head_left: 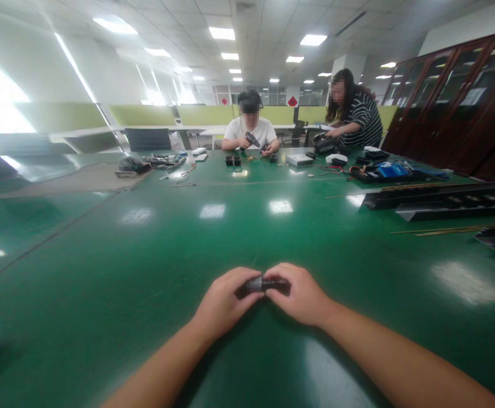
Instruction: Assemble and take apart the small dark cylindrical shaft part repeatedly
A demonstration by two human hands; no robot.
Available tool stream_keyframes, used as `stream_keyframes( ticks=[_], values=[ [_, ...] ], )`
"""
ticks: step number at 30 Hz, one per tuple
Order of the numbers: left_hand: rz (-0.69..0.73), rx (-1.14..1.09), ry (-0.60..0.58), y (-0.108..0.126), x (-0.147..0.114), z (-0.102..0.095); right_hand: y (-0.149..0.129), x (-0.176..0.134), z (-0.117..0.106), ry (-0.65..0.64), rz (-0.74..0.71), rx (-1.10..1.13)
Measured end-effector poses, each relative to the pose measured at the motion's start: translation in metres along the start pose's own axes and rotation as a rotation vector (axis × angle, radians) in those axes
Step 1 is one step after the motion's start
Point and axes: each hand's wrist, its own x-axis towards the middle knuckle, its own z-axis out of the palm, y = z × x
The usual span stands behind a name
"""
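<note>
A small dark cylindrical part [255, 284] with a greyish band lies sideways between my hands, just above or on the green tabletop. Its left end is gripped between the thumb and fingers of my left hand [226, 297]. My right hand [301, 294] pinches the darker right end, and the two sets of fingertips nearly meet at the middle. Fingers cover both ends, so the exact kind of part cannot be made out.
Across the green table [179, 243] a seated person in a white shirt [268, 131] holds a power drill [252, 139]. Another person in a striped top [360, 122] leans over at the right. Long black metal profiles [447, 198] lie at the right, electronic parts [166, 161] at the far left.
</note>
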Motion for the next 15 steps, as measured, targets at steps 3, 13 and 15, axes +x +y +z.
stream_keyframes(
  ticks=[3,13,15],
  values=[
    [-0.001,-0.006,-0.007,0.0005,-0.0007,-0.0001,0.0007,0.0001,-0.0001,-0.001,0.004,-0.006],
    [-0.004,-0.01,-0.017,0.003,-0.0004,0.0002,0.0032,0.0018,0.0018,-0.017,0.011,-0.024],
    [-0.002,-0.012,-0.018,0.0031,-0.0005,0.0003,0.0035,0.0016,0.0021,-0.019,0.017,-0.026]
  ],
)
